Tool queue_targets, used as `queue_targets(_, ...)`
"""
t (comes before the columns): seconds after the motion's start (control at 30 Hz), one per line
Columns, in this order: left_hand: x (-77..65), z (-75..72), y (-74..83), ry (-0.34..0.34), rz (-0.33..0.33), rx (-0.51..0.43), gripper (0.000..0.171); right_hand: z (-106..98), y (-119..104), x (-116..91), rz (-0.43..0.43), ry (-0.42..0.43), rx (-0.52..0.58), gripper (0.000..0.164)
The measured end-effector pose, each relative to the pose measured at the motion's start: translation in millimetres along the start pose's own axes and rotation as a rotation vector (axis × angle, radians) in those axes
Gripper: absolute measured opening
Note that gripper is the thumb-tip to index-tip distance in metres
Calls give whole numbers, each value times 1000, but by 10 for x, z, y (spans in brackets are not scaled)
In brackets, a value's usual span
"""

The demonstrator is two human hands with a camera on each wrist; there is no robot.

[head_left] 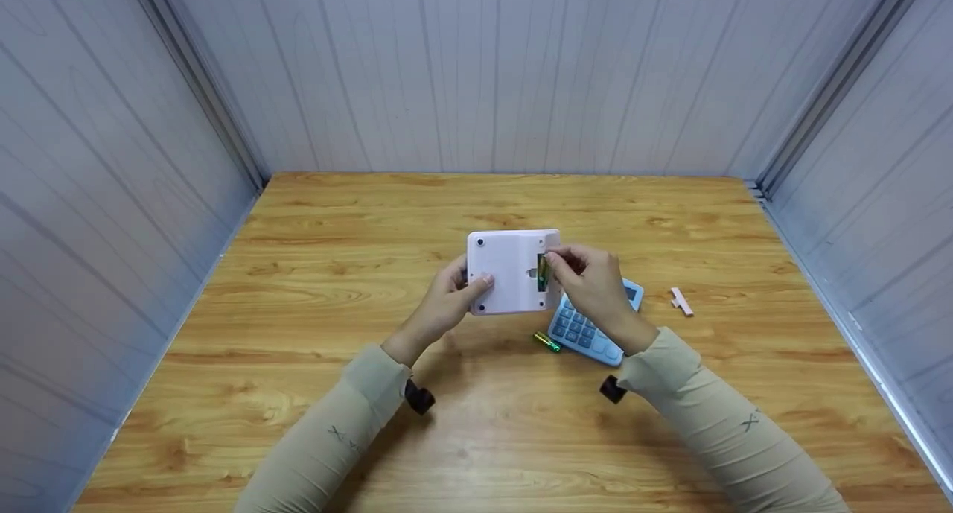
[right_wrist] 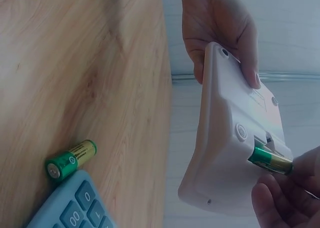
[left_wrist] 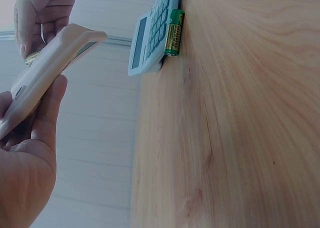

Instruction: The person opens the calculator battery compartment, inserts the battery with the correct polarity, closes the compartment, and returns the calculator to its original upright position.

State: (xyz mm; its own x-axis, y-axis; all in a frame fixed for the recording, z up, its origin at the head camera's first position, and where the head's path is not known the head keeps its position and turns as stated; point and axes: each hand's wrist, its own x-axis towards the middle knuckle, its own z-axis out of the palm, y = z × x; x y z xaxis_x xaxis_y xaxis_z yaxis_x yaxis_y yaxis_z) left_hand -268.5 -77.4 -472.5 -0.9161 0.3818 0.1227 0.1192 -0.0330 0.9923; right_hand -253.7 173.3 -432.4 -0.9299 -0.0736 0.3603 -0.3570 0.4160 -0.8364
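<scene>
A pale pink calculator (head_left: pixel 502 271) is held above the table, its back with an uncovered battery slot facing up. My left hand (head_left: pixel 444 302) grips its left edge, thumb on the back and fingers underneath. At the slot, my right hand (head_left: pixel 598 290) pinches a green and gold battery (right_wrist: pixel 271 159). One end of that battery sits in the slot while the other sticks out at a tilt, as the right wrist view shows. Below lies a second battery (head_left: pixel 547 342), beside a blue calculator (head_left: pixel 584 333) that the right hand and forearm partly cover.
A small pink battery cover (head_left: pixel 682 302) lies on the wooden table (head_left: pixel 357 230), right of the blue calculator. Pale panelled walls (head_left: pixel 476 74) stand at the back and on both sides. Dark wrist cameras (head_left: pixel 419 397) hang under both sleeves.
</scene>
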Motion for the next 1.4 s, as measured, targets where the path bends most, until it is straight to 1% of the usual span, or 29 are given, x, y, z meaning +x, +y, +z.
queue_targets(0.2,2,9,-4,-9,18,7,44,-29,3,35,59,-2,72,14)
queue_targets(0.33,0,15,-13,-10,23,5,45,-45,10,53,95,-11,64,18)
queue_targets(0.43,5,20,-15,-5,21,3,45,-65,12,66,144,-20,36,29)
queue_targets(0.57,8,21,-13,9,23,8,44,-98,12,77,257,-59,18,49)
queue_targets(0.63,6,19,-7,13,28,10,43,-112,15,81,307,-95,11,58)
queue_targets(0.73,4,14,-1,13,37,10,43,-120,29,94,360,-164,24,65)
queue_targets(0.83,0,9,4,11,42,16,43,-114,43,106,388,-233,51,65)
queue_targets(0.93,-3,4,10,14,39,24,44,-108,49,111,408,-270,77,65)
queue_targets(1.1,-6,-3,16,16,43,34,44,-110,52,114,422,-272,100,65)
queue_targets(1.3,-19,-7,-1,-5,62,25,45,-105,31,103,458,-268,132,64)
queue_targets(1.4,-23,-1,-7,-4,58,24,44,-102,27,97,464,-263,134,63)
